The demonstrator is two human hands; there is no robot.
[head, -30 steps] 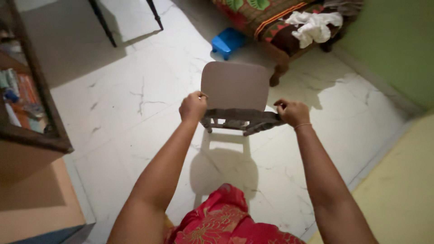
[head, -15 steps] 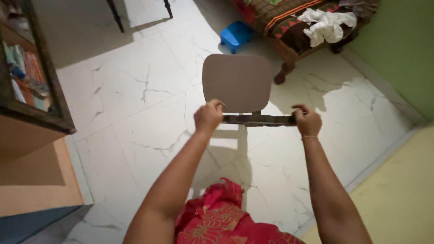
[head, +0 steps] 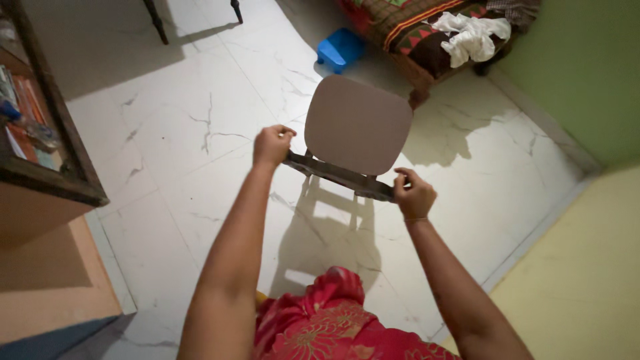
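While both arms reach out, the left hand and right hand each grip an end of the chair back's dark top rail, fingers clamped around it. Chair is held above the white marble floor, tan seat facing up. Blue stool sits beyond, beside a bed.

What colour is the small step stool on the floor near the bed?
The small step stool is bright blue, seen in the head view, on the white marble floor.
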